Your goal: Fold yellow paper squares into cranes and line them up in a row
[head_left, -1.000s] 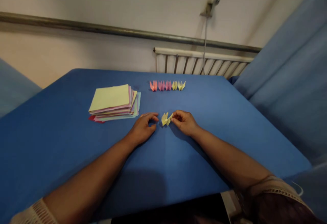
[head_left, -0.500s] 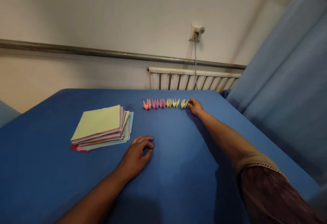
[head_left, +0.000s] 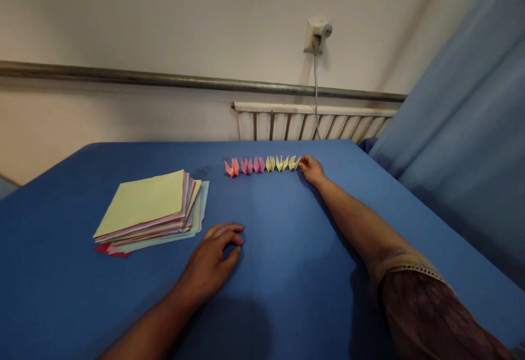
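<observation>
Near the far edge of the blue table stands a row of small folded paper cranes. An orange-pink paper crane (head_left: 232, 168) is at the left end, then two pink paper cranes (head_left: 252, 166), then yellow ones. My right hand (head_left: 311, 169) pinches the tip of the rightmost yellow paper crane (head_left: 292, 163), which stands close beside another yellow paper crane (head_left: 281, 164). My left hand (head_left: 217, 259) rests on the table, fingers loosely curved and apart, holding nothing. To its left lies a thick stack of coloured paper (head_left: 147, 201) with a pale yellow sheet on top.
A red sheet (head_left: 110, 250) sticks out under the stack. Behind the blue table (head_left: 287, 228) are a wall with a metal rail (head_left: 164, 78), a white radiator (head_left: 279, 108) and a socket with a plug and cord (head_left: 315, 40). A blue curtain (head_left: 459, 103) hangs at the right.
My right hand has moved the rightmost yellow paper crane left, closing the gap to its neighbour. My left hand stays on the table. The view has shifted slightly.
</observation>
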Demonstrator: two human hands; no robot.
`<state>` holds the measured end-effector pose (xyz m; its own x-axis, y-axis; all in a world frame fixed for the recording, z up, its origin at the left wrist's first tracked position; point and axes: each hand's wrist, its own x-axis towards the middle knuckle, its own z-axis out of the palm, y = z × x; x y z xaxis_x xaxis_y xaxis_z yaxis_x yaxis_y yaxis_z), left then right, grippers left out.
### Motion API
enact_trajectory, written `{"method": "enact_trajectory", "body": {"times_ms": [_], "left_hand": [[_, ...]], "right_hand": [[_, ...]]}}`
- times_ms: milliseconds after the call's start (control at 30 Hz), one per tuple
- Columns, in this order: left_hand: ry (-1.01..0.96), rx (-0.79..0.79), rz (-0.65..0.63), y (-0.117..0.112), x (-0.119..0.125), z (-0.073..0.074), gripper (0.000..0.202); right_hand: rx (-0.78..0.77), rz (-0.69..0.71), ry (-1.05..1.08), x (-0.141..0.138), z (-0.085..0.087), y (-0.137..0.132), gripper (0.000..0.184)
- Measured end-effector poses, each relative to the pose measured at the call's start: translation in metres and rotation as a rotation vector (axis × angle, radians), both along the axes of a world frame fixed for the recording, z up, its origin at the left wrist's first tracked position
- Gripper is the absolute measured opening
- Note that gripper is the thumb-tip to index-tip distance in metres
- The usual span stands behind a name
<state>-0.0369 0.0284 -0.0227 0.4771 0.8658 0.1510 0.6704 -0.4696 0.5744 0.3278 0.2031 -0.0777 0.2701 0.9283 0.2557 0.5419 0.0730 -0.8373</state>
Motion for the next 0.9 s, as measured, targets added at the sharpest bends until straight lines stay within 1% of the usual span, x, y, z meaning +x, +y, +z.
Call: {"method": "enact_trajectory", "body": {"times_ms": [600, 900], "left_hand": [[0.03, 0.002, 0.006, 0.0012, 0.0, -0.0006, 0.013], [0.021, -0.012, 0.005, 0.0015, -0.0005, 0.0, 0.013]], "right_hand": [[0.019, -0.007, -0.004, 0.0001, 0.0004, 0.0028, 0.008], [0.016, -0.026, 0.066, -0.0002, 0.0029, -0.0013, 0.02]]}}
